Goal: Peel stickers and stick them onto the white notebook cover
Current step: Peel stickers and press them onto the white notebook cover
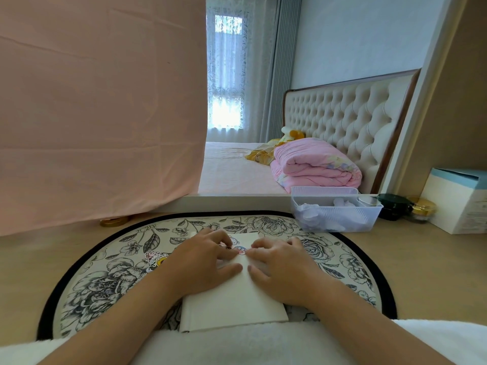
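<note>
A white notebook (232, 304) lies closed on a round floral mat (105, 272) in front of me. Small cartoon stickers (240, 249) sit on the far part of its cover. My left hand (208, 262) rests on the cover's left side, fingertips on the stickers. My right hand (279, 262) lies flat on the right side, its fingertips touching the cover beside the same stickers. Both hands hide much of the cover's upper half. Several loose stickers (155, 259) lie on the mat left of the notebook, partly behind my left wrist.
A clear plastic basket (334, 214) with white bits stands at the mat's far right. Behind it are a dark jar (394, 206), a gold-lidded jar (421, 209) and a white-blue box (458, 201). A mirror, half covered by pink cloth (100, 106), backs the desk.
</note>
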Demonstrator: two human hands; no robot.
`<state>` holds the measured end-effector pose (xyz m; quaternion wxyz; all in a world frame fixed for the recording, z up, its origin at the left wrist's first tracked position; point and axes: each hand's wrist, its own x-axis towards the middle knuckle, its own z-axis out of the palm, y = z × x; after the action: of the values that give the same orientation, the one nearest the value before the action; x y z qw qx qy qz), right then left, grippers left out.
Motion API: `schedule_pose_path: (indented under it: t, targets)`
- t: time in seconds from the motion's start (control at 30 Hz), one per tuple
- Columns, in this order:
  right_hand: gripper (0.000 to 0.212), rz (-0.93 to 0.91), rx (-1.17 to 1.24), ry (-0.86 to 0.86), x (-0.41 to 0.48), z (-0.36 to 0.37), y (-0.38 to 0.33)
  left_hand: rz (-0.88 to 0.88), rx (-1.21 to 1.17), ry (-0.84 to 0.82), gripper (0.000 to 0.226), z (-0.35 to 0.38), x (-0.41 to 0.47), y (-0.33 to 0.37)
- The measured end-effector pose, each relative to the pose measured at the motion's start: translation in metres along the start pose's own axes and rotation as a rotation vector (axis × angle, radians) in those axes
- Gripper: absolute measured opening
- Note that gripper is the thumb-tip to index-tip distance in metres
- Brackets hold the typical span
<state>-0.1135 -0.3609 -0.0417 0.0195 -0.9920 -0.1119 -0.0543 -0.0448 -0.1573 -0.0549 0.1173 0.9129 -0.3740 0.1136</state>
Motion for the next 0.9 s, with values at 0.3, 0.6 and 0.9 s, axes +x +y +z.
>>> schedule_pose_path:
  t: [0.3,0.6,0.9]
  targets:
    - [0.045,0.008,-0.064,0.009,-0.003,-0.004,-0.006,-0.026,-0.115,0.075,0.060,0.002,0.000,-0.001]
    - [0.049,0.035,-0.083,0.057,-0.006,-0.009,-0.005,-0.071,-0.260,0.162,0.046,-0.002,-0.002,-0.002]
    - [0.036,-0.048,0.148,0.181,0.016,-0.024,-0.054,-0.285,-0.180,0.238,0.025,-0.040,-0.039,-0.042]
